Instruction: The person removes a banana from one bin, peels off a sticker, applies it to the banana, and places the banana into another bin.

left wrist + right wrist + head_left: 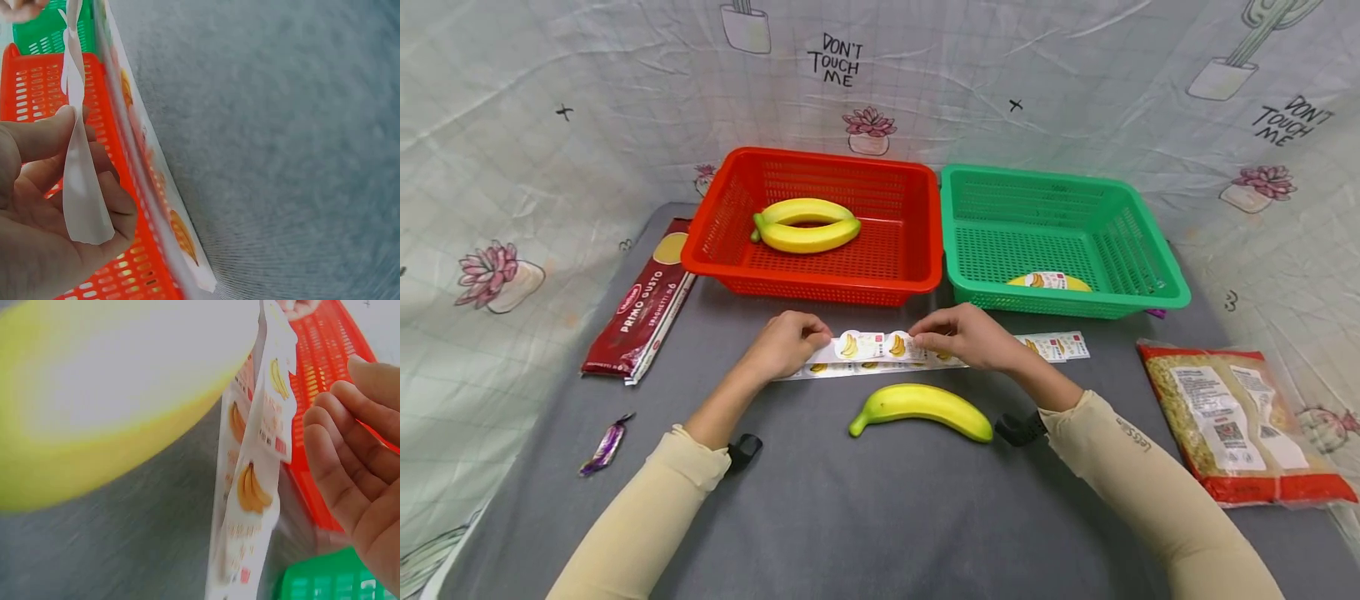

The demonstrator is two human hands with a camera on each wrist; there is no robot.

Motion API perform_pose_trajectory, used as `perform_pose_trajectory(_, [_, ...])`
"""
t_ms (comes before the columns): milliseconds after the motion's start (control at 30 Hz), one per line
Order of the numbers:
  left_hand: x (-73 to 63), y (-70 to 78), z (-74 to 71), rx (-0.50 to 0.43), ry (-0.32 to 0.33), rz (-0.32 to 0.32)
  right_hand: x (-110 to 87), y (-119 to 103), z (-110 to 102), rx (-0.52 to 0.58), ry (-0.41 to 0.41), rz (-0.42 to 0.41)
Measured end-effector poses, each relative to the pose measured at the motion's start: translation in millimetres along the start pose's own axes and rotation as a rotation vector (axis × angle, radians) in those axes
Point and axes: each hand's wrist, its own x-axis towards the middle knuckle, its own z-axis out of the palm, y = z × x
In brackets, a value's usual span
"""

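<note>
In the head view my left hand holds a strip of banana stickers at its left end. The left wrist view shows the thumb and fingers pinching the pale backing strip. My right hand is by the strip's middle; the right wrist view shows its fingers loosely bent, with a gap between them and the strip. One sticker there stands partly lifted off the strip. Another sticker strip lies flat beneath. A single yellow banana lies in front of both hands.
Behind my hands stand a red basket with bananas and a green basket with a stickered banana. A spaghetti pack and a purple-wrapped candy lie left. A bag of grain-like food lies right.
</note>
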Motion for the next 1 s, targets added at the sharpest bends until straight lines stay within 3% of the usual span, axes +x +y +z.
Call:
perform_pose_trajectory(233, [-2.3,6.1,2.2,-0.008,-0.009,0.011,31.4,0,11,-0.038,-0.025,-0.025])
perform_pose_trajectory(500, [-4.1,5.7,2.6,-0.03,0.008,0.0,53.1,-6,20,-0.039,-0.087,-0.037])
perform_pose_trajectory(1000, [-4.3,8.5,4.8,-0.07,0.007,-0.002,53.1,-10,21,-0.022,-0.109,-0.013])
